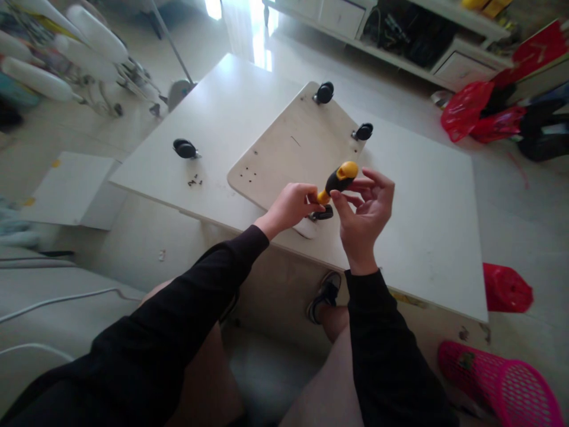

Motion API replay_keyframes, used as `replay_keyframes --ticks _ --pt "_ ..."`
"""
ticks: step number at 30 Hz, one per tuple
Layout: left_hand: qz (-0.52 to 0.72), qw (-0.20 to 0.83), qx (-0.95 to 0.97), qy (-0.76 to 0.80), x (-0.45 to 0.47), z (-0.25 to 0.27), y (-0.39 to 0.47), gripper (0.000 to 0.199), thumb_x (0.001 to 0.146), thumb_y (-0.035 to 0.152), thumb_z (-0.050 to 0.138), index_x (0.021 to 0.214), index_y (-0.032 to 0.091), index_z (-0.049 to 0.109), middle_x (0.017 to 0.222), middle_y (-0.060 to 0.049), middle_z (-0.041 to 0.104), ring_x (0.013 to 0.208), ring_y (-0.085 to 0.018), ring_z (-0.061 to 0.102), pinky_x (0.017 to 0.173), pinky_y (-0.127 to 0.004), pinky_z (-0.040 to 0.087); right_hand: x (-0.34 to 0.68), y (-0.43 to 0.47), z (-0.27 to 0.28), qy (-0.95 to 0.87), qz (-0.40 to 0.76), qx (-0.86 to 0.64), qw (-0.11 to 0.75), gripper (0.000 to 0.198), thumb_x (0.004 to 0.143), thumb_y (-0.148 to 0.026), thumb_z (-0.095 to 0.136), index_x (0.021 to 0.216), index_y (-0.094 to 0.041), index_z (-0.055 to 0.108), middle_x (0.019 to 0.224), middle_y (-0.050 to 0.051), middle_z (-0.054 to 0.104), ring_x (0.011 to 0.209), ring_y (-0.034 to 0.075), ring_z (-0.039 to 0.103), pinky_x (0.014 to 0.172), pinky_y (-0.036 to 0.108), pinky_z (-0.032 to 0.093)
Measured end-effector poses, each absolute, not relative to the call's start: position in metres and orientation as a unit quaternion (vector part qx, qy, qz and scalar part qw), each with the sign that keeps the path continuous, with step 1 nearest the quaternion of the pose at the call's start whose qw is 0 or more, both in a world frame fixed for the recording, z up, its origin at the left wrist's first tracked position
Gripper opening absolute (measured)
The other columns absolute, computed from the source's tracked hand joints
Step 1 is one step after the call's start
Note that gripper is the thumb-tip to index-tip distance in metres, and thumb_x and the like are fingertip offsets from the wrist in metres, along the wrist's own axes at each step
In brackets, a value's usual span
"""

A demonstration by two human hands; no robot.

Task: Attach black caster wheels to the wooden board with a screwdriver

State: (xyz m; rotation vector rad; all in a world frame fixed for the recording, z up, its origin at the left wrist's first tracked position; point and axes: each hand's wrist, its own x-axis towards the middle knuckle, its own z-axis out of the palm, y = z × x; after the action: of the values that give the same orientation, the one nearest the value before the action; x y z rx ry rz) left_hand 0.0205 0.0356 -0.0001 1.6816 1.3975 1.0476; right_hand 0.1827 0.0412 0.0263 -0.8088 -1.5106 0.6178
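Note:
A yellow and black screwdriver (340, 178) stands tilted over the near corner of a pale board (288, 142) with rounded corners. My left hand (293, 204) pinches its yellow neck, just above a black caster (323, 212) at that corner. The tip is hidden behind my fingers. On the handle's right side, my right hand (367, 210) holds it loosely between thumb and fingertips. Two more casters, one at the far corner (325, 92) and one on the right edge (364, 131), sit on the board. Its left corner shows bare screw holes (249, 174).
A loose caster (184, 148) and several small screws (194, 181) lie left of the board on the white table (427, 237). A pink basket (502, 379) and a red object (507, 287) are at the right. A white box (71, 190) stands on the floor at left.

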Motion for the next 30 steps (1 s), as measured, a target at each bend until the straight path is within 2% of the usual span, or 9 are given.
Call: replay_keyframes --ticks 5,8,10,12,15,18,23,27,30 --pt "0.404 0.388 0.655 0.508 0.0183 -0.0026 0.0399 0.011 0.085 0.020 0.080 0.094 0.015 0.077 0.074 -0.001 0.073 0.055 -0.010 0.059 0.057 -0.023 0.044 0.1796 0.0407 0.0280 -0.648 0.277 -0.357 0.613 0.043 0.092 -0.042 0.078 0.129 -0.034 0.058 0.105 -0.002 0.069 0.095 0.015 0.074 0.076 0.030 0.066" --pt "0.395 0.391 0.659 0.506 0.0181 -0.0009 0.0398 0.008 0.086 0.021 0.079 0.089 0.014 0.077 0.066 0.001 0.069 0.053 -0.010 0.060 0.056 -0.022 0.044 0.1791 0.0422 0.0258 -0.645 0.271 -0.369 0.612 0.049 0.086 -0.044 0.083 0.127 -0.034 0.058 0.105 -0.002 0.068 0.094 0.015 0.073 0.073 0.029 0.065" --pt "0.394 0.403 0.657 0.500 0.0176 0.0006 0.0392 0.008 0.086 0.021 0.079 0.090 0.014 0.077 0.068 0.000 0.071 0.053 -0.010 0.062 0.056 -0.022 0.045 0.1794 0.0423 0.0251 -0.641 0.262 -0.377 0.615 0.049 0.084 -0.042 0.085 0.124 -0.033 0.058 0.104 -0.003 0.067 0.093 0.015 0.072 0.070 0.027 0.065" --pt "0.383 0.433 0.659 0.481 0.0165 0.0019 0.0389 0.009 0.087 0.021 0.077 0.093 0.014 0.078 0.072 -0.001 0.074 0.054 -0.010 0.064 0.056 -0.022 0.047 0.1806 0.0413 0.0254 -0.641 0.255 -0.377 0.618 0.044 0.087 -0.039 0.081 0.123 -0.033 0.057 0.105 -0.002 0.066 0.093 0.014 0.071 0.070 0.027 0.064" --pt "0.368 0.454 0.664 0.466 0.0158 0.0025 0.0392 0.008 0.089 0.020 0.073 0.089 0.014 0.079 0.066 -0.001 0.072 0.054 -0.012 0.066 0.058 -0.022 0.049 0.1835 0.0395 0.0260 -0.654 0.259 -0.365 0.610 0.038 0.091 -0.040 0.073 0.125 -0.033 0.057 0.111 0.000 0.065 0.098 0.015 0.070 0.073 0.028 0.064" --pt "0.372 0.430 0.667 0.481 0.0191 0.0001 0.0397 0.009 0.087 0.020 0.076 0.080 0.015 0.077 0.058 0.001 0.067 0.051 -0.011 0.064 0.058 -0.023 0.048 0.1857 0.0405 0.0241 -0.661 0.253 -0.371 0.601 0.046 0.089 -0.047 0.077 0.127 -0.033 0.055 0.115 0.001 0.062 0.100 0.017 0.070 0.075 0.031 0.064" --pt "0.409 0.377 0.662 0.502 0.0254 -0.0030 0.0394 0.012 0.079 0.021 0.086 0.079 0.015 0.076 0.064 0.001 0.070 0.052 -0.009 0.059 0.056 -0.021 0.044 0.1856 0.0443 0.0210 -0.655 0.243 -0.380 0.606 0.054 0.083 -0.055 0.085 0.125 -0.034 0.056 0.107 -0.001 0.061 0.091 0.016 0.070 0.075 0.033 0.064" --pt "0.367 0.451 0.673 0.458 0.0220 0.0018 0.0389 0.008 0.089 0.023 0.078 0.085 0.016 0.080 0.057 0.003 0.065 0.048 -0.010 0.060 0.055 -0.022 0.046 0.1860 0.0423 0.0241 -0.655 0.256 -0.374 0.604 0.050 0.089 -0.055 0.080 0.126 -0.034 0.054 0.105 -0.001 0.065 0.092 0.017 0.073 0.079 0.037 0.066" --pt "0.364 0.457 0.667 0.462 0.0216 0.0026 0.0397 0.010 0.088 0.022 0.077 0.081 0.015 0.080 0.057 0.002 0.067 0.048 -0.010 0.060 0.054 -0.022 0.045 0.1872 0.0409 0.0254 -0.663 0.270 -0.366 0.595 0.050 0.090 -0.055 0.078 0.127 -0.034 0.054 0.109 0.000 0.066 0.098 0.018 0.073 0.081 0.038 0.066"
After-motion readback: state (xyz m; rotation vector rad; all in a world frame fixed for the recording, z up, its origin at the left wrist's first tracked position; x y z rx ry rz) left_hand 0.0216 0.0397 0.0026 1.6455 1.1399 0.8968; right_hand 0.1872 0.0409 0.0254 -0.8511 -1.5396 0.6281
